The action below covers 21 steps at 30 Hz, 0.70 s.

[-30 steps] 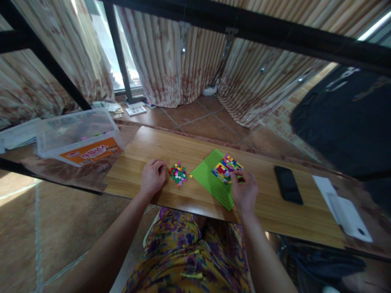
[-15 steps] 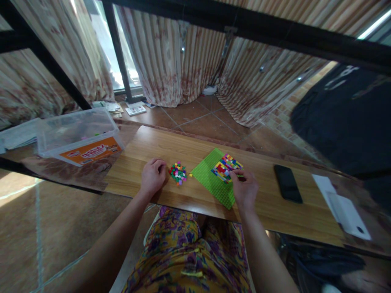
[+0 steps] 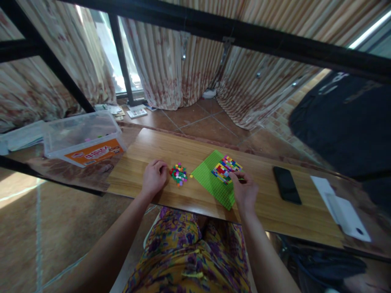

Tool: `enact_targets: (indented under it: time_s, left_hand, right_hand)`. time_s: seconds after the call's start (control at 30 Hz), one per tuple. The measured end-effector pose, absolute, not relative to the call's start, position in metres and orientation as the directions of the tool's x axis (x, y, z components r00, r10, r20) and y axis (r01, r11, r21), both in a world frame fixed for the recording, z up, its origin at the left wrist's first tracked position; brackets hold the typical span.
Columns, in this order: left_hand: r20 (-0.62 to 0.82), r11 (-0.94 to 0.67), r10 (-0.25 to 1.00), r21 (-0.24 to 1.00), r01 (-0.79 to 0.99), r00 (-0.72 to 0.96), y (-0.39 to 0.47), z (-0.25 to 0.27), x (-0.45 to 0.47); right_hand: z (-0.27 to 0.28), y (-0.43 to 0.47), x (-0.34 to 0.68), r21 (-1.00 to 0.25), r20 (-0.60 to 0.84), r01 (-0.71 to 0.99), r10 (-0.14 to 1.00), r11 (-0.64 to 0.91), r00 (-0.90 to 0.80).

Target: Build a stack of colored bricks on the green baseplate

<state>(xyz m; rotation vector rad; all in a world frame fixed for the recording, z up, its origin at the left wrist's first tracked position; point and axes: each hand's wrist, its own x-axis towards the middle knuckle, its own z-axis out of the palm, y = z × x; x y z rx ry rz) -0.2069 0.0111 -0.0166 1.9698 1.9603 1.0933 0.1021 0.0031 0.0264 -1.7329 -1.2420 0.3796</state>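
Note:
A green studded baseplate [image 3: 205, 173] lies at an angle on the wooden table. On its far right part sits a block of small multicoloured bricks [image 3: 224, 169], with red, yellow, blue and white among them. Thumb and fingertips of my right hand [image 3: 246, 189] are pinched together at the near right edge of these bricks; anything between them is too small to make out. To the left, a loose heap of tiny coloured bricks [image 3: 179, 174] lies beside my left hand [image 3: 154, 178], which rests on the table with curled fingers. Its fingertips are partly hidden. One yellow brick [image 3: 191, 176] lies between heap and baseplate.
A clear plastic box [image 3: 82, 136] with an orange label stands left of the wooden table [image 3: 183, 199]. To the right lie a black phone [image 3: 286, 184] and a white flat object [image 3: 348, 215]. Curtains [image 3: 159, 65] and a dark metal bar [image 3: 195, 20] are beyond.
The whole view has shifted slightly, with the scene a little lower. Both hands keep nearly the same places by the bricks; nothing else has visibly changed.

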Motion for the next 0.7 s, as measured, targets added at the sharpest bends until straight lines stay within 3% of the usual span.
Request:
enact_targets:
  time_s: [0.17,0.27,0.37,0.7]
  left_hand:
    - [0.372,-0.124,0.919,0.583,0.803,-0.128,0.011,-0.019,-0.207]
    - [0.376,-0.128,0.919,0.576,0.807,-0.122,0.011,-0.020,-0.208]
    - [0.372,-0.130,0.921,0.576,0.807,-0.117,0.011,-0.019,-0.208]
    - [0.356,-0.121,0.926,0.591,0.797,-0.123,0.011,-0.015,-0.206]
  right_hand:
    - [0.036,-0.011,0.073,-0.702,0.439,0.701,0.852,0.128,0.284]
    - [0.029,-0.016,0.046,-0.663,0.366,0.701,0.930,0.264,-0.004]
    - [0.018,-0.015,0.023,-0.590,0.258,0.753,0.952,0.292,-0.167]
    - [0.006,0.001,-0.003,-0.397,0.122,0.860,0.947,0.320,-0.296]
